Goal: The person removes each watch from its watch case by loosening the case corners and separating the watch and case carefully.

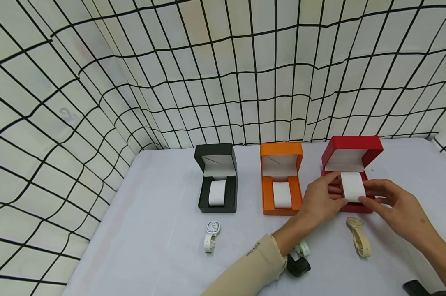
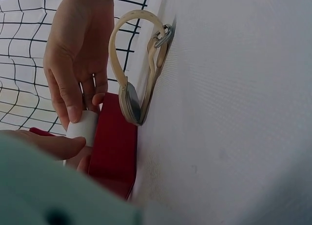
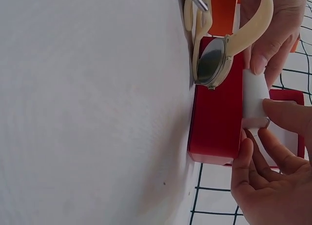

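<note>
At the right of the head view a red watch box (image 1: 353,144) stands with its lid up. A white watch cushion (image 1: 352,187) sits at its lower part, tilted, and both hands hold it. My left hand (image 1: 320,200) grips its left end, thumb in front and fingers at the side. From the other end my right hand (image 1: 402,207) pinches it, the thumb on its front lower corner (image 3: 256,100). A cream-strapped watch (image 1: 360,240) lies in front of the box; its strap is buckled into a loop in the left wrist view (image 2: 117,54).
Left of the red box stand an orange watch box (image 1: 266,197) and a dark green one (image 1: 231,201), both open with white cushions. A white watch (image 1: 211,236) lies before the green box. Near my left sleeve are a pale green strap (image 1: 303,248) and a black watch (image 1: 298,267). Black netting (image 1: 232,37) rises behind.
</note>
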A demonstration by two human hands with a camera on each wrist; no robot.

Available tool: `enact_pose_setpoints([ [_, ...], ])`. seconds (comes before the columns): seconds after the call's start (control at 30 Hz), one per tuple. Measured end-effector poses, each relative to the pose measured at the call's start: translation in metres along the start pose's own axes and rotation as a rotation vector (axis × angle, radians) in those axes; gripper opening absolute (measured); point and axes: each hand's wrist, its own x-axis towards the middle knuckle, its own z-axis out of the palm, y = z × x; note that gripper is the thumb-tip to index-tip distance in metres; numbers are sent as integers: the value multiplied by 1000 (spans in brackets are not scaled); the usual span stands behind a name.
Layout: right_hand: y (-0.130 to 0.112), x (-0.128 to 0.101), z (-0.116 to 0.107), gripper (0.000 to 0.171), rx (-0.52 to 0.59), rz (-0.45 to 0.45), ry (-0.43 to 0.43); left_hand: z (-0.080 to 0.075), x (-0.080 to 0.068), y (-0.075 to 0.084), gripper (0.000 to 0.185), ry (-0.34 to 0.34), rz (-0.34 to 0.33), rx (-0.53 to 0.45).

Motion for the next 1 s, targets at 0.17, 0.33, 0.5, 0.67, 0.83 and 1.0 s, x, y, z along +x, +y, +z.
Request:
enact_pose_setpoints([
  [0.17, -2, 1, 0, 47, -3, -1, -1, 0, -1, 0, 65, 8, 7, -13],
  [0.33, -3, 1, 0, 46, -15, -7, 6, 0, -1, 1, 63, 25, 20, -28],
  [0.5, -3, 2, 0, 46, -18, -12, 1, 0, 0, 0, 62, 36, 24, -53],
  [0.67, -3, 3, 1, 47, -37, -6, -6, -1, 2, 0, 61, 38, 20, -50],
  [0.83, -3, 3, 2, 48, -59, -3, 3, -1, 3, 0, 60, 34, 18, -28],
  [1.0, -3, 3, 1, 47, -57, -7, 14, -1, 3, 1, 62, 31, 4, -15],
])
